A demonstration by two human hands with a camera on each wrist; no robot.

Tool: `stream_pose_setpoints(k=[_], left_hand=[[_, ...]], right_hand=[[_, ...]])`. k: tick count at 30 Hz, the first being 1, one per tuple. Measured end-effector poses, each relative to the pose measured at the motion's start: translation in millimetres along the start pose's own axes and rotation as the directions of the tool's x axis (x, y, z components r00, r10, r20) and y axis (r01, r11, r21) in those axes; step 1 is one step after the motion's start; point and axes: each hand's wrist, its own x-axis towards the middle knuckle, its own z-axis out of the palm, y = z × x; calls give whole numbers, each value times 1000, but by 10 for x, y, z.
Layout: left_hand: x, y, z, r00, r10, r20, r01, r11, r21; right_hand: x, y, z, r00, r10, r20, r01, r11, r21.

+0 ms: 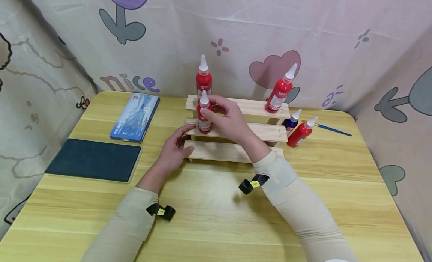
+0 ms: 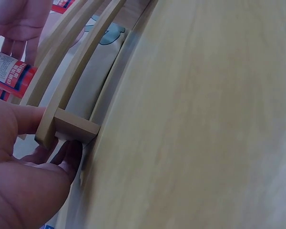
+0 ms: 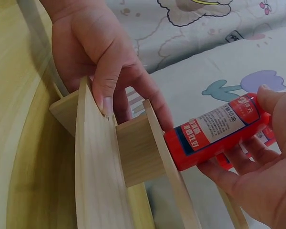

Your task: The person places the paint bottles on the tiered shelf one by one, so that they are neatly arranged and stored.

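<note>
My right hand point(image 1: 233, 121) pinches a small red bottle with a white pointed cap point(image 1: 204, 123) near its top. The bottle stands upright at the left end of the middle step of a three-step wooden rack point(image 1: 266, 132); in the right wrist view the bottle's base point(image 3: 181, 152) meets that step. Around the rack's left end my left hand point(image 1: 171, 152) curls, thumb on the lowest step and fingers at its side, as the left wrist view shows too. On the top step a red bottle point(image 1: 204, 80) stands at the left and another red bottle point(image 1: 279, 95) at the right.
Right of the rack are a dark blue bottle point(image 1: 291, 122), a red bottle point(image 1: 300, 134) and a blue paintbrush point(image 1: 332, 130). At the left lie a blue box point(image 1: 135, 117) and a dark flat pad point(image 1: 94, 159). A printed curtain point(image 1: 189, 33) hangs behind the table point(image 1: 209, 217).
</note>
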Motion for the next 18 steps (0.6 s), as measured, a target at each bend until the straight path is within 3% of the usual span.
stream_pose_setpoints(k=[9,18], left_hand=[[4,-30,5,1000,22,-5,-22,1000,-11],[11,-21,2,1000,11,-9,-11,1000,2]], right_hand=[[-98,-1,14,994,-4,-106,6,1000,17],[-301,-18,-39,987,3,-162,6,998,57]])
